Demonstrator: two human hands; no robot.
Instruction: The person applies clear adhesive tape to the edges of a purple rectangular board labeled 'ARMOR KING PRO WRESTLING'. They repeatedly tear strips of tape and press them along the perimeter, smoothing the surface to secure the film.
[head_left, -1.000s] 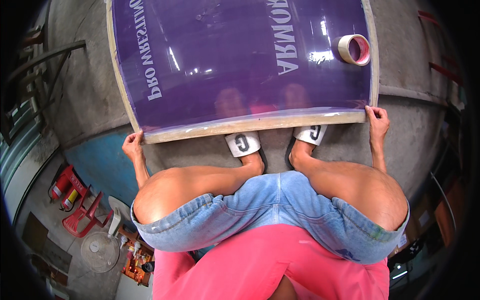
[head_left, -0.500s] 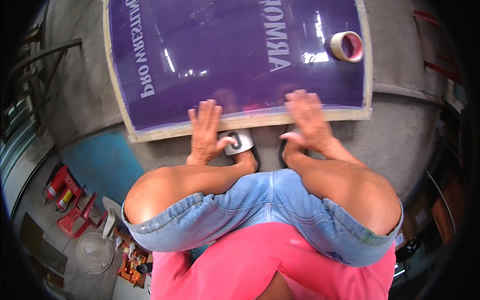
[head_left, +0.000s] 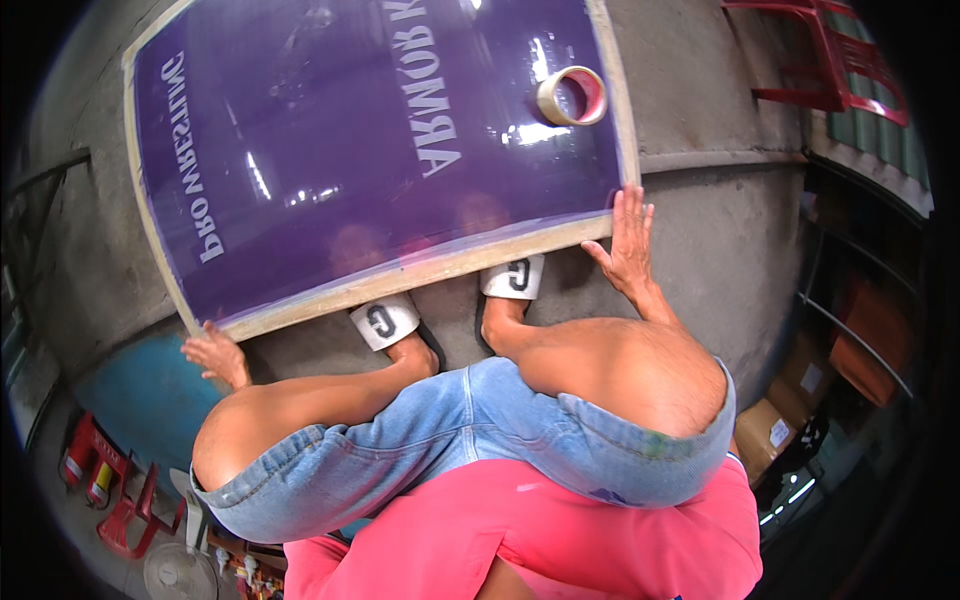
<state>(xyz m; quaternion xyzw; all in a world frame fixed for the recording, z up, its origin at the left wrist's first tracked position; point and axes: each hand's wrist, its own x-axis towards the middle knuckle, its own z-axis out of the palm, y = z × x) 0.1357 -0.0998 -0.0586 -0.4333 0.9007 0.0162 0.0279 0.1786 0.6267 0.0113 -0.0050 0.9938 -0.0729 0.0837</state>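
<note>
A silkscreen with a purple mesh [head_left: 330, 130] and pale reversed lettering lies in front of me inside a wooden frame [head_left: 330, 300]. My left hand [head_left: 215, 357] is at the frame's near left corner, fingers spread and a fingertip against the wood. At the near right corner is my right hand [head_left: 628, 240], its fingers stretched along the frame's outer edge and its thumb held apart. Neither hand grips anything. A roll of tape [head_left: 548, 100], cream outside and pink inside, rests on the mesh towards the right side.
My sandalled feet [head_left: 385, 322] stand close to the near edge of the frame. A red plastic chair [head_left: 825, 60] is at the far right, with cardboard boxes [head_left: 765, 435] nearer. Left of me are a blue floor patch [head_left: 150, 390], fire extinguishers [head_left: 80, 450] and a fan [head_left: 180, 572].
My hands have moved apart from the middle of the near edge out to its two corners. The view has turned, and the frame now appears tilted and farther left.
</note>
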